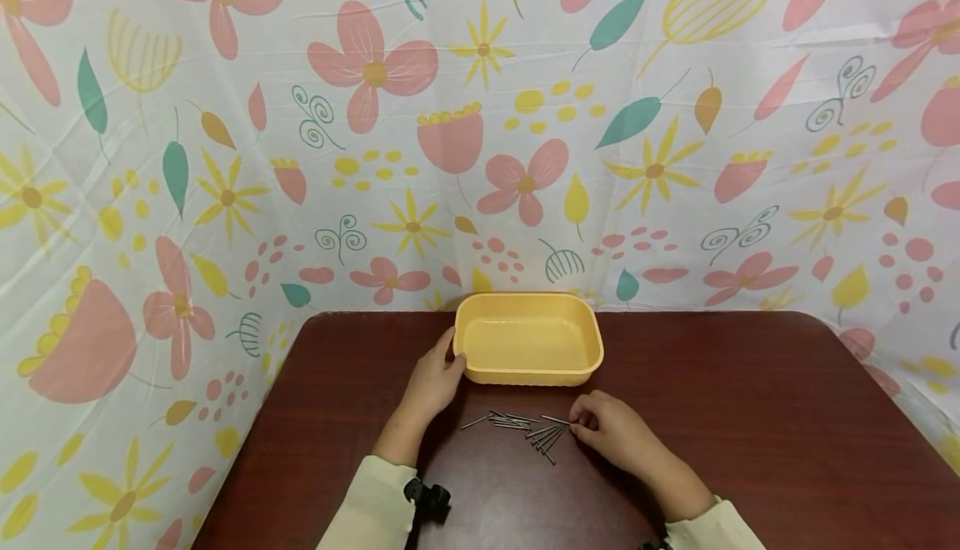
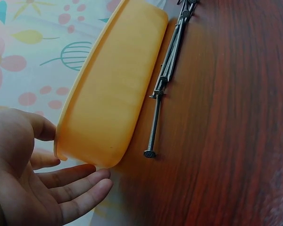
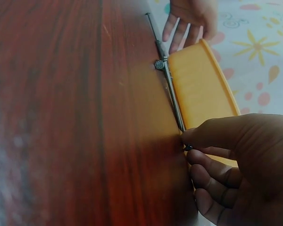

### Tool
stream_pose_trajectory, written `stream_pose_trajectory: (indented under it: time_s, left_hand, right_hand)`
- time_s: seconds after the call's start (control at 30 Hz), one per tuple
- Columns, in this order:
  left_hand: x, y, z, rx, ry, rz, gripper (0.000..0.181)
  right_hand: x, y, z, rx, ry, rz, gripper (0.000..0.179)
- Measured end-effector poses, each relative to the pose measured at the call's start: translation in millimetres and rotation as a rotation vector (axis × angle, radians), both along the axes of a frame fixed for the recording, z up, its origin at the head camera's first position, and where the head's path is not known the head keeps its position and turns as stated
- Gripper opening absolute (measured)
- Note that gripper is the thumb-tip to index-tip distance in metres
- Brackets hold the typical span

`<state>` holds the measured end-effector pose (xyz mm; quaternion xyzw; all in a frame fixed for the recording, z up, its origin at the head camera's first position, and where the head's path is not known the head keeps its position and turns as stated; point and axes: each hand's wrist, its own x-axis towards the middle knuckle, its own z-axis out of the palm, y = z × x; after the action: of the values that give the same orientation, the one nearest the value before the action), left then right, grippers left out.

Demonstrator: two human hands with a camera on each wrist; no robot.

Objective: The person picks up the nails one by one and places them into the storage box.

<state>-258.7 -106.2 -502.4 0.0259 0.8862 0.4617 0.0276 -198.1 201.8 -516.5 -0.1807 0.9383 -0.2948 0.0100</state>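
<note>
Yellow tray [image 1: 528, 377]: at its L end, L hand [image 1: 433, 377] relaxed, fingers nearly straight, touching w/o firm grip; tray could skid if bumped. In front of tray, loose nails [image 1: 512, 422], overlapping; might roll/scatter if brushed. Front-R of tray, R hand [image 1: 617, 433] pinches one nail [image 1: 556, 419] by its end; tiny hold, so could slip or drag neighbours.

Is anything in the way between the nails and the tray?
Nothing visible: just a strip of table between the nails and the tray; only its near wall would likely need clearing. The left hand is at the tray's left end, to the side; the right hand pinches a nail.
</note>
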Motion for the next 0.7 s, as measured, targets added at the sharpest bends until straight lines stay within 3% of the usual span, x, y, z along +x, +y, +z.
stream_pose_trajectory:
  time_s: [0.7]
  left_hand:
    - [1.4,0.7,3.4,0.001,0.003,0.003,0.062]
  right_hand:
    - [0.3,1.7,-0.4,-0.009,0.052,0.036,0.015]
